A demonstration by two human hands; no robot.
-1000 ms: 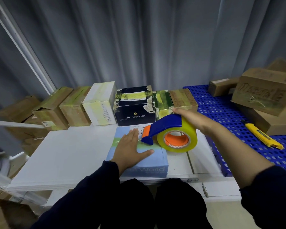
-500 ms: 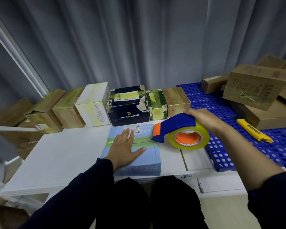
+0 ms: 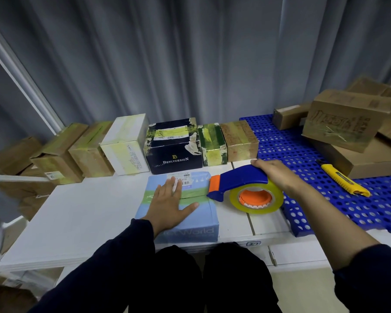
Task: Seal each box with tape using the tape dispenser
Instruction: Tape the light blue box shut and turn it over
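Observation:
A light blue box (image 3: 196, 219) lies flat near the front edge of the white table (image 3: 84, 211), with a greenish strip of tape across its top. My left hand (image 3: 169, 205) presses flat on the box lid, fingers spread. My right hand (image 3: 274, 173) grips the blue handle of the tape dispenser (image 3: 239, 180), whose yellowish roll with an orange hub (image 3: 256, 197) rests on the table just right of the box. The dispenser's orange front end sits at the box's right edge, where the tape strip ends.
A row of taped boxes lines the back of the table, among them a dark box (image 3: 174, 146) and a white one (image 3: 125, 146). Brown cartons (image 3: 345, 123) are stacked on a blue perforated mat (image 3: 303, 199) at right, beside a yellow utility knife (image 3: 342, 180). Grey curtains hang behind.
The dispenser has travelled rightward across the box top and come off its right edge, leaving tape behind. My left hand stays flat on the box.

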